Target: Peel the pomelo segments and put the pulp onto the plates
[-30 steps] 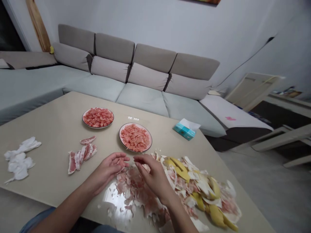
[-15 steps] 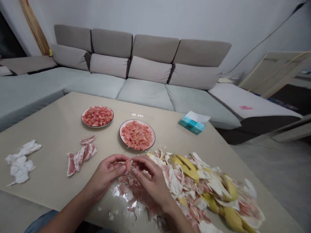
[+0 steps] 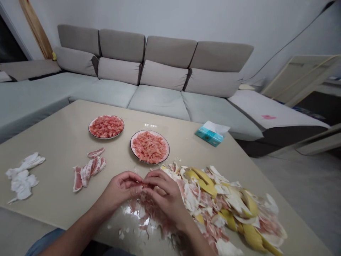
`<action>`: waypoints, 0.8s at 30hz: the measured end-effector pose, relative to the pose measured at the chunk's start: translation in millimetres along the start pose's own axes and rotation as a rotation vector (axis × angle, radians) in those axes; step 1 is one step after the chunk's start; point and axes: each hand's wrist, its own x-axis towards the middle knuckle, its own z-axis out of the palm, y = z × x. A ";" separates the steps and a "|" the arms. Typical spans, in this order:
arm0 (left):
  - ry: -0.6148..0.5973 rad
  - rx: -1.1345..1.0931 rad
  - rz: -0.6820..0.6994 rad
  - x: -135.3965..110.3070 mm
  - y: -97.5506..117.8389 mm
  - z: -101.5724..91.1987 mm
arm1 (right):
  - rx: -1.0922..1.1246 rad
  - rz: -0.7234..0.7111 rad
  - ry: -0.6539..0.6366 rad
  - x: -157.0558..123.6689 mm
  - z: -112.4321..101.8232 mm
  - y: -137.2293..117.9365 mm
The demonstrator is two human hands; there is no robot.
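Observation:
My left hand (image 3: 119,190) and my right hand (image 3: 166,195) meet over the near part of the table, fingertips pinched together. Between them is a small piece of pink pomelo flesh (image 3: 141,184), mostly hidden by the fingers. Just beyond stands a dark-rimmed plate (image 3: 132,150) heaped with loose pomelo pulp (image 3: 149,146). A second plate (image 3: 92,134) of redder pulp (image 3: 107,126) sits farther left. Several unpeeled pomelo segments (image 3: 92,169) lie left of my hands. Pink membrane scraps (image 3: 144,209) are spread wet beneath them.
A pile of yellow pomelo peel (image 3: 204,183), white pith and membranes covers the table's right side. Crumpled white tissues (image 3: 23,181) lie at the far left. A blue tissue pack (image 3: 209,136) is near the back right edge. Behind the table (image 3: 64,124) stands a grey sofa (image 3: 157,101).
My fingertips have closed in on each other around the pomelo piece, which showed more plainly before and is now largely covered. The view has shifted slightly; the plates and peel pile stay put.

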 end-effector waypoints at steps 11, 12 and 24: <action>0.031 -0.078 0.029 -2.6 3.0 -0.3 | 0.296 0.246 0.063 1.9 -0.7 1.6; 0.023 -0.104 0.030 -2.8 2.4 -0.6 | 0.370 0.301 0.053 1.4 0.1 2.9; 0.032 -0.022 0.041 -2.0 2.4 1.9 | 0.500 0.492 0.060 1.9 0.2 -0.1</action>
